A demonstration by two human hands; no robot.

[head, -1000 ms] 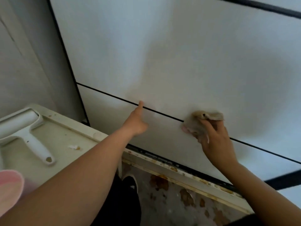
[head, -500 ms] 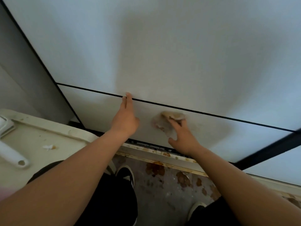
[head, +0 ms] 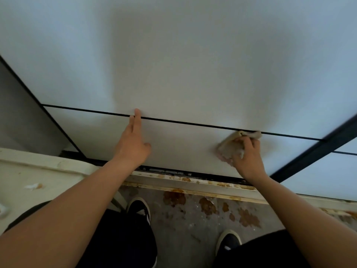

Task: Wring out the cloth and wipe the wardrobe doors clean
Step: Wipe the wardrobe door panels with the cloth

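Note:
A white wardrobe door (head: pixel 183 55) fills the upper view, crossed by a thin black line low down. My left hand (head: pixel 133 144) rests flat on the lower panel, fingers straight, fingertips touching the black line. My right hand (head: pixel 249 157) presses a crumpled beige cloth (head: pixel 229 146) against the lower panel just under the black line, its fingers spread over the cloth. A dark vertical frame bar (head: pixel 316 147) runs just right of the cloth.
A stained, rusty bottom track (head: pixel 189 182) runs under the door. The grey floor (head: pixel 193 219) shows brown patches, with my two black shoes on it. A dirty cream surface (head: pixel 38 180) lies at the left, a grey wall beyond.
My right hand has slid the cloth to the right along the lower panel, up to the black line. My left hand stays on the door. The view has tilted further down.

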